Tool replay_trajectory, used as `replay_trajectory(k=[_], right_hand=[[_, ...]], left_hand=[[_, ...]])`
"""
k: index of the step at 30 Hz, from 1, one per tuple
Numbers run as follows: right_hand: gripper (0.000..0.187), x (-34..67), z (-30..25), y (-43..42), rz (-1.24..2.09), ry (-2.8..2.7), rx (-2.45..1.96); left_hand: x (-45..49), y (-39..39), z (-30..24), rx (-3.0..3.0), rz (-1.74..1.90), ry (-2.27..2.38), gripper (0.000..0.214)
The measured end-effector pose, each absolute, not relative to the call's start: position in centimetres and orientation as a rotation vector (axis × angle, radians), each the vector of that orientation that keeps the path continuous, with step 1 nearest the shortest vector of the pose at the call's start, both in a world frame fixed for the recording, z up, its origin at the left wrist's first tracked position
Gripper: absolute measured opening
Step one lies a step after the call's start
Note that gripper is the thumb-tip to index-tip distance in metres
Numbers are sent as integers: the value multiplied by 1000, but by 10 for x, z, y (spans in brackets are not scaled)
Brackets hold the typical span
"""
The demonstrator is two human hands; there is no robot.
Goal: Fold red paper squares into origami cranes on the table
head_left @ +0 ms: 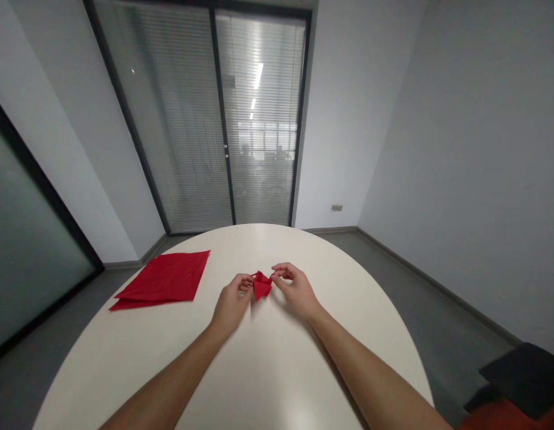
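From my viewpoint, the left hand's (229, 303) fingers are pinched nearly closed on the left side of a folded red piece (262, 288), and the right hand's (299, 291) fingers pinch its right edge, thumb against fingertips. I see the piece between both hands, over the middle of a pale round desk (259, 376). Left of it lie flat red sheets (163, 278); beyond the desk stand glass panels with blinds (187, 119).

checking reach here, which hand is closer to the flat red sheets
Left. The left hand is to the right of the sheets, apart from them, at the small folded red piece; the right hand is farther right, on that piece's other side.
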State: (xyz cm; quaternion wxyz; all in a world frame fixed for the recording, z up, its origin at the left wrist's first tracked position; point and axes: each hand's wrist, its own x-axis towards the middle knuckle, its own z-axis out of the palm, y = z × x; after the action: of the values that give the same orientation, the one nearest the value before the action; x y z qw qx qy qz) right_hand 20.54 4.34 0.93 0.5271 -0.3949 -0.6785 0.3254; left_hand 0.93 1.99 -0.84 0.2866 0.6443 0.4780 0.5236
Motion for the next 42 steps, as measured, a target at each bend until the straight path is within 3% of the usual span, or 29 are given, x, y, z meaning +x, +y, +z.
replay_trajectory(k=[16,24,33,39,42], right_hand=[[24,205,9,42,854,-1644,-946],[60,200,-1,38,1031,-1687,-928],[46,196,-4,43,1119,-1603,-838],[29,201,-6,64,863,-1510,-1053],[28,210,-3,81,756,-1426,-1181]], left_hand=[[14,21,-8,1506,1440,1171,29],[14,21,-1,1499,1481,1214,27],[13,23,-7,1446,1456,1203,36],[0,26,-12,1761,1419,1426,21],[-3,27,-14,1979,1307,1521,27]])
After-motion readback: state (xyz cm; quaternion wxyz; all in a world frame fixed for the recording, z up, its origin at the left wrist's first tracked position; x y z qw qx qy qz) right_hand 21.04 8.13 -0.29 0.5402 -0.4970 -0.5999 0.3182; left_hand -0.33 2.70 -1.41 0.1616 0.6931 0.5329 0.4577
